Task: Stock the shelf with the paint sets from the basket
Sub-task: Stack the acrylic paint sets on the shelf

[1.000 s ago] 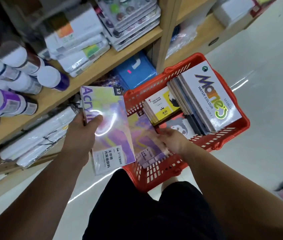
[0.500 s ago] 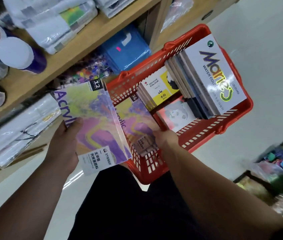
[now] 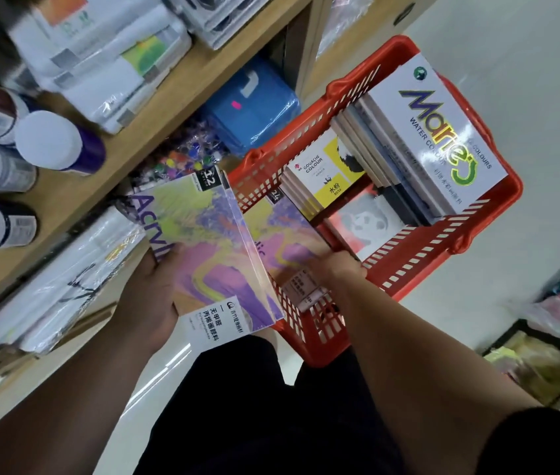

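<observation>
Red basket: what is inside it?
Upright Marie's water colour boxes, gouache boxes, a red-and-white box, and a 24-colour acrylic set gripped by the right hand. The basket's floor is covered.

Shelf (image 3: 155, 126) on the left, basket (image 3: 419, 260) just beside it on the right. Left hand (image 3: 148, 296) holds a paint set (image 3: 210, 245) outside the basket, between shelf and basket, overlapping the basket's near wall. Right hand (image 3: 337, 269) holds a second paint set (image 3: 285, 234) at the basket's near end. Small boxes (image 3: 326, 169) in the middle, big boxes (image 3: 439, 132) upright at the far end. Bottles (image 3: 56, 142) lie on the shelf, far left.
</observation>
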The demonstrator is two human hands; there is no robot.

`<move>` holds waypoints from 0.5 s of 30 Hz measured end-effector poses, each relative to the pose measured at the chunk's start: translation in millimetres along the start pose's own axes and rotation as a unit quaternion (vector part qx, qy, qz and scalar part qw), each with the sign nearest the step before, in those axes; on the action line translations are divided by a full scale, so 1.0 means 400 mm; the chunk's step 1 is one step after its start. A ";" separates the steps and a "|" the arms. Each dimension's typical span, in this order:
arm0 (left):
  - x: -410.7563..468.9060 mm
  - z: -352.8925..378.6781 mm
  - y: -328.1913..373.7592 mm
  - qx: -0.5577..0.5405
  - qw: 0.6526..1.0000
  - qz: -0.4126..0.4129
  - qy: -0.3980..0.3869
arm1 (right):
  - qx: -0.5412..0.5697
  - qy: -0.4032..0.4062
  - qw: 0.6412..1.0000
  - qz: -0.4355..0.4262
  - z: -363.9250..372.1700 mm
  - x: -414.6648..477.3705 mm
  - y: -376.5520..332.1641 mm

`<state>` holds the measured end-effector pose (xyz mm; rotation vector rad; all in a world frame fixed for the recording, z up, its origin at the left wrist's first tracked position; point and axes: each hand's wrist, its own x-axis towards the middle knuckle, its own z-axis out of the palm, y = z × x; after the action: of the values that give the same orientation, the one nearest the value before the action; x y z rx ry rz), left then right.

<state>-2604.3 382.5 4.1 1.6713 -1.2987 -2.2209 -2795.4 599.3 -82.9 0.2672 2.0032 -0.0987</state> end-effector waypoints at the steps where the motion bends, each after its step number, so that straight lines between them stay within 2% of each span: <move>1: 0.002 0.000 -0.004 -0.014 1.000 -0.002 0.001 | -0.019 0.007 1.000 -0.012 0.002 0.010 0.001; 3: -0.001 0.007 -0.009 -0.027 1.000 -0.003 0.005 | -0.069 0.015 0.997 -0.020 -0.004 0.008 0.003; 6: -0.011 0.023 -0.003 -0.032 0.999 -0.003 0.024 | -0.066 0.019 0.996 -0.050 -0.009 -0.005 0.003; 12: -0.031 0.051 0.021 -0.011 0.999 0.001 0.036 | 0.077 0.017 0.994 -0.079 -0.005 -0.029 0.035; 15: -0.040 0.062 0.030 -0.011 0.999 0.003 0.046 | 0.065 0.036 0.989 -0.124 -0.017 -0.058 0.042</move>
<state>-2623.0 397.5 25.3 1.7376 -1.2525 -2.1193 -2787.9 613.7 -58.0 0.1037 2.0983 -0.3844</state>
